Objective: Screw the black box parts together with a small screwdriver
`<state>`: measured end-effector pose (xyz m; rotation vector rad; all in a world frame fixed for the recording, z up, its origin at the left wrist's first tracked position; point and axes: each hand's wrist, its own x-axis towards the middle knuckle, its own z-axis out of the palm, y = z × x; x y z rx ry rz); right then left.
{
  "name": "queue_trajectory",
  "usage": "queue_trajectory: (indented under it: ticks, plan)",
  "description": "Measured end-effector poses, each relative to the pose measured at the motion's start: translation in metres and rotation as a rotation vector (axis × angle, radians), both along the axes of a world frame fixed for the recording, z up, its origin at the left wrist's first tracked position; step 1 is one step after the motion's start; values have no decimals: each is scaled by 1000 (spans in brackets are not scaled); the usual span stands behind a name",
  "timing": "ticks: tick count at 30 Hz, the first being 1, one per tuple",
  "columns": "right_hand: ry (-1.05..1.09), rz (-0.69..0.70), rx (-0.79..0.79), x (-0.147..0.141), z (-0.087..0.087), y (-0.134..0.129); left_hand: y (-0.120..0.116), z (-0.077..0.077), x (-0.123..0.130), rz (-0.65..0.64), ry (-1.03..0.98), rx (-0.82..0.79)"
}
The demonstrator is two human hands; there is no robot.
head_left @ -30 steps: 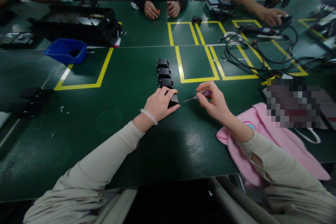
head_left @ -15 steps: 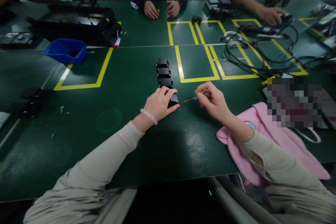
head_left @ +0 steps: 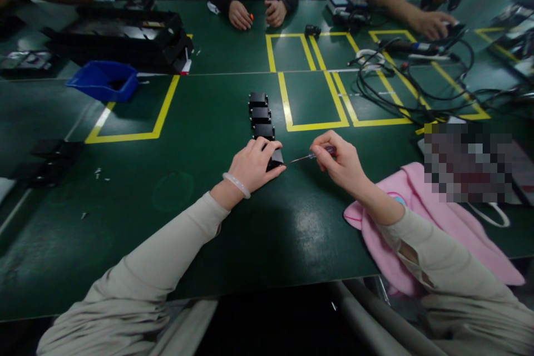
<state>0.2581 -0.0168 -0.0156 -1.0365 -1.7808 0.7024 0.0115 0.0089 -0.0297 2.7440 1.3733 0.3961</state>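
My left hand (head_left: 255,162) is closed over a small black box-shaped part (head_left: 276,159), the nearest in a row on the green table. Its fingers hide much of that part. Pinched in my right hand (head_left: 337,160) is a screwdriver (head_left: 312,154) with a dark, purplish handle. The thin shaft points left, and its tip meets the right side of the held part, by my left thumb. Beyond my left hand, three similar black parts (head_left: 261,115) continue the row away from me, with small bright screw-like bits at their edges.
Loose screws (head_left: 98,172) lie on the left, near more black parts (head_left: 50,161). A blue bin (head_left: 106,80) and black trays (head_left: 120,36) stand farther back. Right are a pink cloth (head_left: 417,217) and tangled cables (head_left: 375,89). Across the table, a co-worker's hands (head_left: 241,15) rest.
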Motion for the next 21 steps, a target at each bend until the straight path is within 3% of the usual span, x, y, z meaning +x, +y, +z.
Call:
queue_trajectory:
  ticks: [21]
  plan:
    - [3,-11,-21,0,0,-1,0,0,-1,-2,-4,-3]
